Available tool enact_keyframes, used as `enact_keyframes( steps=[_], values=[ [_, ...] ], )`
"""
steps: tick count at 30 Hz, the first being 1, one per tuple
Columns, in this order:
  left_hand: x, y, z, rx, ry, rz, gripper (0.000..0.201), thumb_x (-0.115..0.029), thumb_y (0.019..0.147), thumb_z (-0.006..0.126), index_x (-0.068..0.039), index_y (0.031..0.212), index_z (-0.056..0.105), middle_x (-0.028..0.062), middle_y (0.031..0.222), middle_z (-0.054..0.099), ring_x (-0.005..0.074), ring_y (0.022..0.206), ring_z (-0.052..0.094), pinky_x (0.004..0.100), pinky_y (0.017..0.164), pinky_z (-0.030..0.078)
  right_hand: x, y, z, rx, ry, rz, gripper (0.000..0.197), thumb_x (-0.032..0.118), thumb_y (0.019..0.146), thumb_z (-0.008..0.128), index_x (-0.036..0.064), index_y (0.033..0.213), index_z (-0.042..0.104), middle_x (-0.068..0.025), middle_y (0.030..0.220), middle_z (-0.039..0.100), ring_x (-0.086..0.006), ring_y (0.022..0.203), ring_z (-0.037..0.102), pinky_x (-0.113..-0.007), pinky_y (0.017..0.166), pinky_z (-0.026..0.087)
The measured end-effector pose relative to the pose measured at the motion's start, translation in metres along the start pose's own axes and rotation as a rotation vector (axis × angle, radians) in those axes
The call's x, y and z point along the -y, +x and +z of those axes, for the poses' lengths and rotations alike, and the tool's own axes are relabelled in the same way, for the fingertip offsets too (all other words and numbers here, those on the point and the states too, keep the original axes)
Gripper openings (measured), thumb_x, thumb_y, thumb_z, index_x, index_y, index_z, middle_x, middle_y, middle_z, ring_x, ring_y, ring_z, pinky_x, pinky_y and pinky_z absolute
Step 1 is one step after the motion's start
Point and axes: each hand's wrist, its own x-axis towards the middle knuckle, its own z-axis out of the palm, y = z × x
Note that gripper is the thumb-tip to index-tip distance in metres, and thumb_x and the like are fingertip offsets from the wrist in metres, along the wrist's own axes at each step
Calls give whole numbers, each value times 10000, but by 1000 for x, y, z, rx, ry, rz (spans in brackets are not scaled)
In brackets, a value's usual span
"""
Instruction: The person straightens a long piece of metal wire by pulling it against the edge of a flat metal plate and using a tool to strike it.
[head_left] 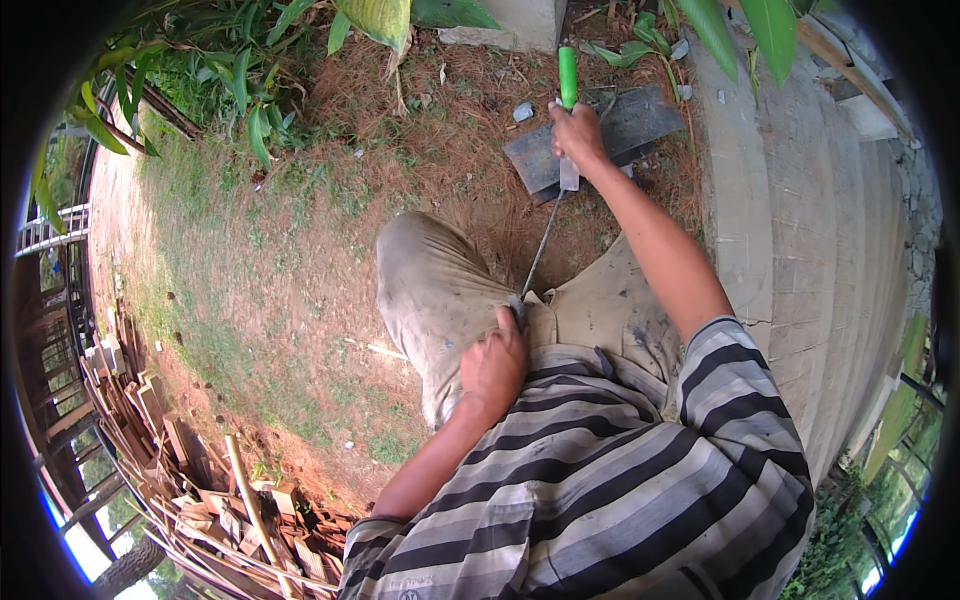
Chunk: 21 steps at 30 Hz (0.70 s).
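Observation:
My right hand (578, 138) is closed round a green-handled tool (568, 75). Its bright green end points away from me, and a pale flat part shows below my fist. From there a thin, ridged metal rod (542, 245) runs back toward my lap; I cannot tell whether it is one piece with the tool. Between my legs, my left hand (495, 362) grips the rod's near end, with a small grey piece at the fingertips. Under my right hand, a dark grey slab (640, 122) lies at a slant, apparently on another flat piece.
A concrete ledge (780, 250) runs along the right. Leafy plants (255, 90) and a pale block (510, 22) stand at the far side. Scrap wood (215, 515) is heaped at lower left. Grass and bare soil (270, 280) spread left of my knee (425, 255).

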Motion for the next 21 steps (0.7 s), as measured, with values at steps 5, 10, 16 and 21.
enact_keyframes(
  steps=[5,10,16,21],
  values=[
    [0,4,-5,12,-85,52,387,-431,1045,512,-60,1135,446,284,777,709,492,740,708,589,665,569,19,0,-4,-6,13,-98,318,256,1026,651,55,878,453,-3,602,460,-127,441,476,-318,368,383],
    [14,12,-12,55,-80,70,409,-432,1040,524,-45,1150,450,291,769,703,506,732,697,590,673,566,-7,-75,11,41,531,101,344,222,1032,626,101,799,403,23,583,393,-108,419,390,-313,387,336],
    [-8,6,-13,57,-60,82,396,-420,1050,508,-39,1135,438,275,787,717,484,746,715,572,660,581,0,-21,-36,-125,570,-90,283,208,1050,586,74,865,418,0,572,429,-119,407,421,-325,373,352],
    [0,1,-4,11,28,4,395,-436,1041,530,-58,1115,442,262,755,712,470,721,716,565,628,577,-3,-83,13,66,391,68,341,251,1007,666,65,847,429,4,570,435,-121,404,437,-331,360,367]
  ],
)
